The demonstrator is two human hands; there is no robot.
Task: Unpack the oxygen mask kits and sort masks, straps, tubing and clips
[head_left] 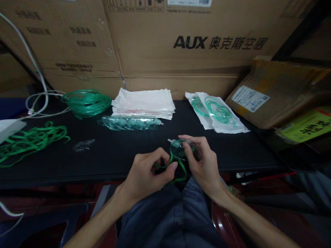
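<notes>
Landmark: black table [116, 155].

- Clear green mask [180, 148]: at the near edge of the black table, right of centre, gripped by the right hand.
- Right hand [203, 165]: fingers curled around the mask, thumb and forefinger pressed on its rim; not spread.
- Green strap [178, 168]: runs from the mask down past the table's near edge, looping between both hands.
- Left hand [150, 175]: fingers drawn together, pinching the strap between thumb and forefinger, just off the near edge.
- Row of masks [129, 123]: mid-table, nested on their sides.
- Stack of white pouches [144, 101]: far edge, behind the row.
- Coiled green tubing [86, 100]: far left.
- Loose green straps [31, 139]: left end.
- Sealed packed masks [217, 113]: far right.
</notes>
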